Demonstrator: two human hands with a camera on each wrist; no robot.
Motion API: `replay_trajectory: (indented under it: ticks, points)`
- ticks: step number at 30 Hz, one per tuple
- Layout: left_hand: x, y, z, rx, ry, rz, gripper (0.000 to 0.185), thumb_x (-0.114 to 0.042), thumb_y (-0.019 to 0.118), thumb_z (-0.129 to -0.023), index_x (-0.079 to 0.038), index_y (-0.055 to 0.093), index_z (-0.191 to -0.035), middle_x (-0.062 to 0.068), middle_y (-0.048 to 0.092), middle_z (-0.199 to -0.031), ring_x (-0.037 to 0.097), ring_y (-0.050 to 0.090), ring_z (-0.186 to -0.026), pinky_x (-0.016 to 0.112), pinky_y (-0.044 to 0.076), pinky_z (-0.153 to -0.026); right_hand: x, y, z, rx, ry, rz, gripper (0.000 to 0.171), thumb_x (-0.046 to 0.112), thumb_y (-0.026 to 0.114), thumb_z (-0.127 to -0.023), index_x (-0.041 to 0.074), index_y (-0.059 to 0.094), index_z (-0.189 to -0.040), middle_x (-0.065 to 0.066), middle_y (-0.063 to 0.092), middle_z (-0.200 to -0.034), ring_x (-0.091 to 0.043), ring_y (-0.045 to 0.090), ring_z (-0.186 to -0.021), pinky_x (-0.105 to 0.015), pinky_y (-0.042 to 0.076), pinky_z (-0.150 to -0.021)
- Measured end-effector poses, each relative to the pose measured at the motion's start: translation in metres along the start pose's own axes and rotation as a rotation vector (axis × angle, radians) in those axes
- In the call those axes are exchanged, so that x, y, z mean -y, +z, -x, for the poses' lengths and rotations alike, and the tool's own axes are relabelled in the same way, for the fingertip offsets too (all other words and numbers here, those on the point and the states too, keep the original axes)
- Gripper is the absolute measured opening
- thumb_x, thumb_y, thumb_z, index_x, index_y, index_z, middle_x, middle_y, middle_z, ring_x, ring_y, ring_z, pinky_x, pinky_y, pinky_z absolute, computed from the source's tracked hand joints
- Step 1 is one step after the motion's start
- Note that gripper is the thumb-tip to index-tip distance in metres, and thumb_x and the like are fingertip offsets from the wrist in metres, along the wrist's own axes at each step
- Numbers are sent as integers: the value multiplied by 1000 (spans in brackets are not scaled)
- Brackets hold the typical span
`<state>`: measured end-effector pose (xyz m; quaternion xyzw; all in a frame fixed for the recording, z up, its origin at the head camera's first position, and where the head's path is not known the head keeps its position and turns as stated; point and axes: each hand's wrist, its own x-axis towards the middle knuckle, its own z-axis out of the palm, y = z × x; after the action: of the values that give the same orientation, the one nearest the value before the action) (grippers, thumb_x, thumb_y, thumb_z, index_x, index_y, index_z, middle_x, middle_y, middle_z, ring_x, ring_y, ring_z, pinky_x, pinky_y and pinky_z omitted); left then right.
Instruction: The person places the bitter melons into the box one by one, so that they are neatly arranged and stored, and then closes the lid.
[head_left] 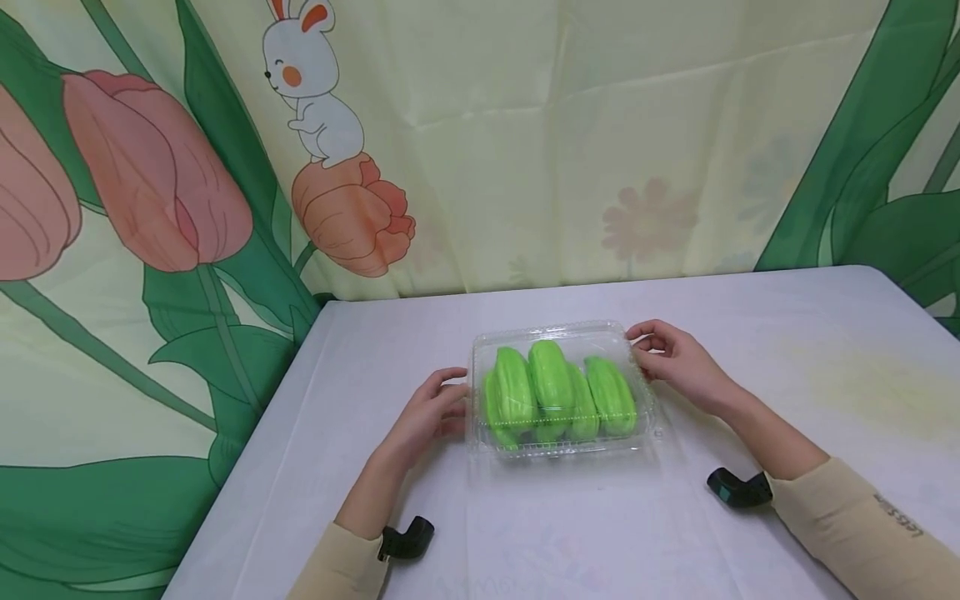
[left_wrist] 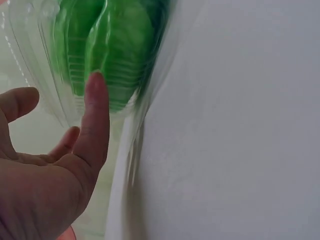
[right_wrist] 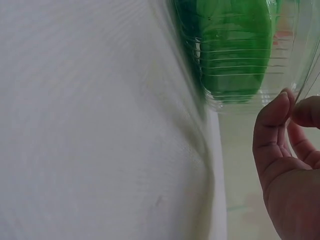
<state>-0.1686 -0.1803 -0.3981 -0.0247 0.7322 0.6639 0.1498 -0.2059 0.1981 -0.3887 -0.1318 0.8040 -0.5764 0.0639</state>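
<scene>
A clear plastic clamshell box (head_left: 562, 451) sits on the white-covered table, its lid apparently down. Inside lie several bright green, ribbed, elongated fruit-like pieces (head_left: 551, 375), whose exact kind I cannot tell. My left hand (head_left: 427, 421) is at the box's left side; in the left wrist view its index finger (left_wrist: 95, 115) stretches up against the box wall, with the thumb apart. At the right side my right hand (head_left: 682, 367) pinches the box's rim between thumb and fingertips (right_wrist: 274, 110), as the right wrist view shows.
The white table cover (head_left: 555, 533) spreads around the box on all sides. Behind the table hangs a curtain (head_left: 510, 192) printed with tulips and a rabbit. Each wrist carries a black camera mount, the left one (head_left: 408, 538) and the right one (head_left: 738, 488).
</scene>
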Motion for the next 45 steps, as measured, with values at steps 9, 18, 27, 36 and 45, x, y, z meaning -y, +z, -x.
replay_trajectory:
  ticks: [9, 18, 27, 36, 45]
  points:
    - [4, -1, 40, 164, -48, 134, 49, -20, 63, -97, 0, 44, -137, 14, 61, -111, 21, 69, -84, 37, 60, -79, 4, 2, 3, -14, -14, 13, 32, 7, 55, -103, -10, 48, -130, -18, 59, -105, -8, 63, -82, -27, 56, -69]
    - [12, 12, 52, 191, -71, 230, 25, -11, 63, -92, -2, 49, -111, 11, 69, -80, 20, 70, -70, 37, 61, -73, 3, 0, 2, -13, -12, -12, 33, 7, 54, -103, -10, 47, -130, -15, 58, -103, -8, 62, -82, -27, 56, -69]
    - [11, 15, 56, 232, -100, 253, 16, -10, 63, -92, -3, 52, -102, 12, 71, -81, 16, 71, -67, 32, 61, -68, 3, 3, 2, -26, -12, 9, 32, 8, 55, -103, -9, 48, -129, -15, 58, -104, -7, 62, -82, -26, 55, -68]
    - [12, 14, 55, 192, -63, 250, 15, -3, 61, -93, 3, 52, -104, 12, 72, -80, 15, 71, -68, 31, 60, -68, 7, -4, 12, 11, 118, 4, 53, 21, 55, -104, -5, 35, -145, -18, 60, -114, -11, 62, -88, -25, 55, -77]
    - [9, 12, 54, 201, -52, 226, 17, -1, 62, -93, 3, 51, -104, 12, 72, -81, 16, 71, -69, 32, 60, -69, 7, -8, 49, 215, 254, -193, 49, 21, 52, -106, -9, 34, -140, -13, 64, -100, -21, 65, -80, -32, 57, -73]
